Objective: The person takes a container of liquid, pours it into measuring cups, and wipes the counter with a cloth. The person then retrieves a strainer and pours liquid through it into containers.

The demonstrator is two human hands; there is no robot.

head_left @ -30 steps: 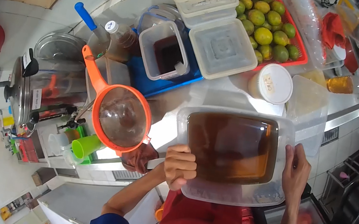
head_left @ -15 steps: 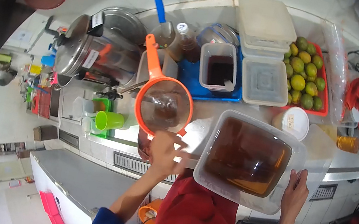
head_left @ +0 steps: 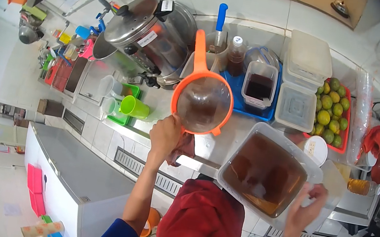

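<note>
An orange-rimmed strainer with a mesh bowl sits over the steel counter, its handle pointing away from me. My left hand has its fingers closed at the near-left part of the rim. Behind that hand, a brown cloth hangs at the counter edge. To the right, a clear plastic container of brown liquid overhangs the front edge. At the container's right side is my right hand, fingers bent and blurred by motion; whether they grip its wall I cannot tell.
A lidded steel pot stands behind left, near a green cup. Further back are a bottle, a blue tray with a container of dark liquid, stacked tubs and a red basket of green citrus fruit.
The camera view has shifted. My left hand has come up from below the strainer to its rim. My right hand has shifted along the container's right side, and its fingers have bent.
</note>
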